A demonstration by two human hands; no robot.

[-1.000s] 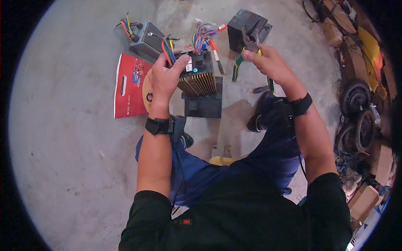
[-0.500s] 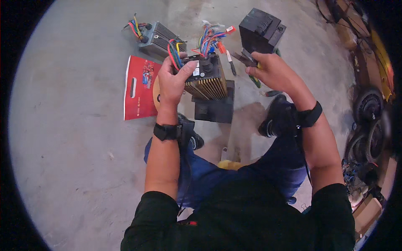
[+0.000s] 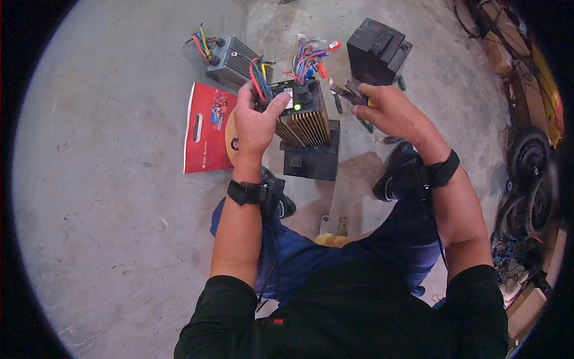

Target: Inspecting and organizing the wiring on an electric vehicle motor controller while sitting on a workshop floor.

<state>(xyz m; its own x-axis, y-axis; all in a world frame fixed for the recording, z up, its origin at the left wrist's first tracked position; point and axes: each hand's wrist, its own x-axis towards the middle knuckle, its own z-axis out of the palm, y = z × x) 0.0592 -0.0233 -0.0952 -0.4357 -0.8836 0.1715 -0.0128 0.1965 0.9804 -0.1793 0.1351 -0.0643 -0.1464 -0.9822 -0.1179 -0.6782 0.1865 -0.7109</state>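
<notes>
My left hand (image 3: 257,124) grips the near left side of a finned motor controller (image 3: 302,127), its thumb on the top plate by a white label. Thick red, green, blue and yellow wires (image 3: 260,78) rise beside its fingers, and a bundle of thin coloured wires with connectors (image 3: 311,60) spreads from the far side. A bright green spot glows on the top plate. The controller rests on or just above a black block (image 3: 311,164); contact is hard to make out. Right of it, my right hand (image 3: 391,110) is closed round pliers (image 3: 351,93), their jaws pointing left toward the controller.
A second, grey finned controller (image 3: 236,63) with wires lies at the far left, beside a red bag (image 3: 203,134). A black box (image 3: 376,51) stands at the far right. Small hand tools lie on the concrete floor near my right hand. Wheels (image 3: 529,152) and clutter line the right edge.
The whole view has shifted slightly, moving things a little right and down. A green spot now shows on the controller's top. Both hands keep their holds.
</notes>
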